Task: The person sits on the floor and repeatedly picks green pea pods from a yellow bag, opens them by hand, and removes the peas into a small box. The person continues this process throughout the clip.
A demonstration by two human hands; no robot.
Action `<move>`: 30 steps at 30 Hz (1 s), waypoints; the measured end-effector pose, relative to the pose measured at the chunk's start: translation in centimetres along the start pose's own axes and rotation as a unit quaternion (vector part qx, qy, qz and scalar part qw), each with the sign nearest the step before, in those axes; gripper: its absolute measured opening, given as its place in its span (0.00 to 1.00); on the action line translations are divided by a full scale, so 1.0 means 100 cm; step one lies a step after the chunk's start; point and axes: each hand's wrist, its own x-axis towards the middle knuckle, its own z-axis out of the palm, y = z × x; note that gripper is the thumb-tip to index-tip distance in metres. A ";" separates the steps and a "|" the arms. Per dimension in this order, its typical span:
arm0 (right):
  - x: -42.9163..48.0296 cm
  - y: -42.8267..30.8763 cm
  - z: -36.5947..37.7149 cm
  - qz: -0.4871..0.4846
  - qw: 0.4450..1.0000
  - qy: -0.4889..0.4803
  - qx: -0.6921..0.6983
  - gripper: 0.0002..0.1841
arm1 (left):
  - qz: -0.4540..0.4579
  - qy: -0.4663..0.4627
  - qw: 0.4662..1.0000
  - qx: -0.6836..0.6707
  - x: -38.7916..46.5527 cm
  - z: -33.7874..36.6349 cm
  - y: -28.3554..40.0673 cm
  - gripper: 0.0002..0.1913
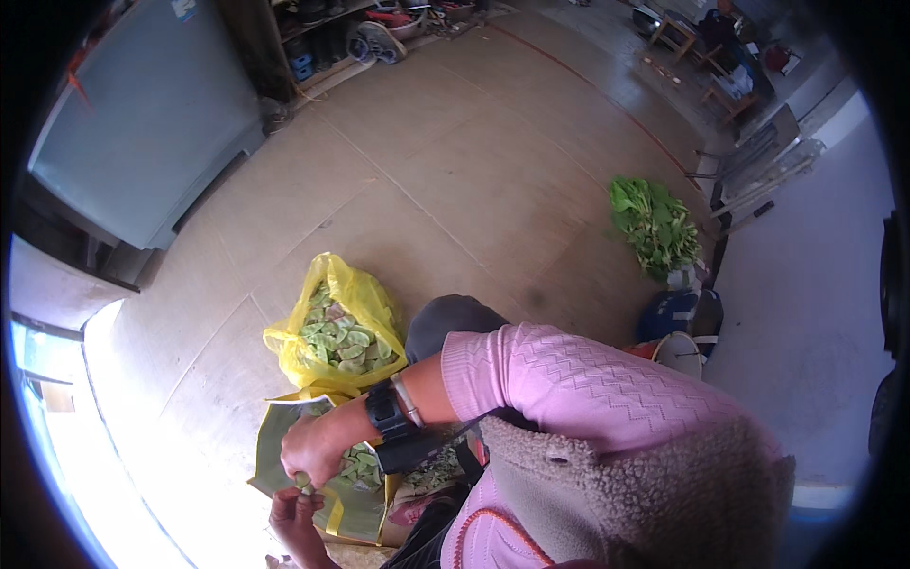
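Observation:
Between my two hands is a small green bean pod (pixel 304 485). My right hand (pixel 313 448), with a black band on its wrist, pinches it from above. From below, the fingertips of my left hand (pixel 295 518) grip it too. Both hands are over an open green shopping bag (pixel 274 451) with yellow trim. Flat green pods (pixel 362 468) lie inside that bag, partly hidden by my right forearm. Just beyond stands an open yellow plastic bag (pixel 330 269), filled with more flat pods (pixel 348 341).
Leafy green vegetables (pixel 654 224) lie on the tiled floor (pixel 455 178) by the wall at right. Near them are a blue bag (pixel 668 316) and folded metal-legged furniture (pixel 764 156). A grey cabinet (pixel 149 121) stands at upper left. Another person (pixel 718 32) is far back.

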 end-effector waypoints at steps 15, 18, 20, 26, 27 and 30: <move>0.013 -0.003 -0.017 -0.062 0.970 -0.172 0.162 0.30 | 0.008 -0.016 0.963 -0.269 -0.034 0.003 -0.004 0.05; 0.012 -0.012 -0.014 -0.058 0.984 -0.164 0.047 0.30 | 0.009 -0.049 0.974 -0.221 -0.035 0.003 -0.005 0.03; 0.012 -0.021 -0.010 -0.121 0.983 -0.141 0.007 0.22 | -0.010 -0.055 0.983 -0.176 -0.035 0.001 -0.001 0.04; 0.023 -0.030 -0.003 -0.141 0.982 -0.124 -0.031 0.24 | -0.035 0.001 0.988 -0.150 -0.038 0.002 0.004 0.04; 0.024 -0.030 -0.002 -0.141 0.983 -0.110 -0.031 0.24 | -0.049 0.022 0.985 -0.164 -0.039 0.003 0.001 0.04; 0.022 -0.032 -0.003 -0.141 0.988 -0.056 -0.013 0.21 | -0.017 0.047 0.978 -0.204 -0.036 0.003 -0.012 0.03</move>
